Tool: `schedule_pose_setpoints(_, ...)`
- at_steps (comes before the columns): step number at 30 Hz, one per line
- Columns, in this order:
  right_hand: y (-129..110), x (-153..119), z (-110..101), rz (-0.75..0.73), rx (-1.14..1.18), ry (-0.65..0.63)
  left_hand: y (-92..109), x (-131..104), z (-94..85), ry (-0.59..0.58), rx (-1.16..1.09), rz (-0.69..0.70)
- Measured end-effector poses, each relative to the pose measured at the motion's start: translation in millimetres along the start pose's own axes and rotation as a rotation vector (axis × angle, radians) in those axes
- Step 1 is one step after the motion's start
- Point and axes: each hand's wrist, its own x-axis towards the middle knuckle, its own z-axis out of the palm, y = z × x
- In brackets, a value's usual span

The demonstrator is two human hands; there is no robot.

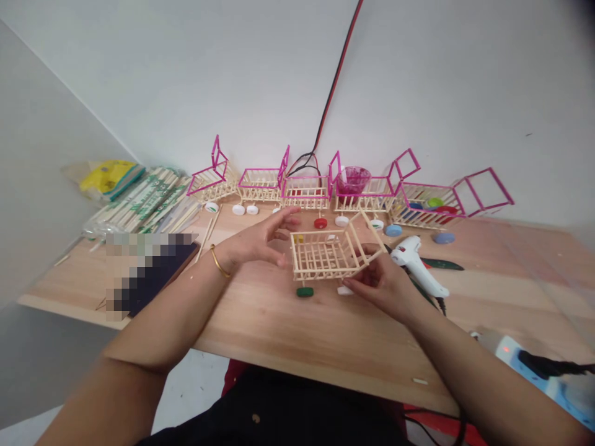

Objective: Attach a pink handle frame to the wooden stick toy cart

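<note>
An unpainted stick cart (320,255) stands at the middle of the wooden table, with a green cap wheel (305,292) at its front left and a white cap wheel (344,290) near its right end. My right hand (379,279) has its fingers closed on the cart's right end, by the slanted handle frame. Just left of the cart is my left hand (264,241), fingers apart and curved, holding nothing. Behind stands a row of several similar carts with magenta rims (263,171).
Behind the right hand lies a white glue gun (421,266) beside green-handled pliers (441,264). A power strip (530,368) is at the lower right. Bundled sticks (149,195), a yellow packet (111,178) and a dark flat object (162,279) lie left. A magenta cup (354,181) sits in one cart.
</note>
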Motion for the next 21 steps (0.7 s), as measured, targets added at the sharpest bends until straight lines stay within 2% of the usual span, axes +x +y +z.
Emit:
schedule_pose_setpoints(3, 3.2, -1.1, 0.6, -0.014, -0.04, 0.01, 10.8, -2.9, 10.8, -0.076, 0.198, 0.019)
schedule_pose_setpoints(7, 4.6, -2.3, 0.6, -0.035, -0.111, 0.023, 21.4, -4.1, 24.7, -0.058, 0.34, 0.062)
schedule_pose_setpoints(12, 5.5, -2.5, 0.9, -0.058, -0.135, 0.032, 25.3, -3.5, 28.9, -0.067, 0.333, 0.044)
schedule_pose_setpoints(17, -1.3, -0.2, 1.2, -0.099, -0.046, 0.047, 26.3, -2.2, 31.7, -0.028, 0.326, 0.067)
schedule_pose_setpoints(21, -6.6, 3.1, 0.1, -0.156, -0.016, 0.113, 23.3, -2.6, 34.0, 0.036, 0.267, 0.057)
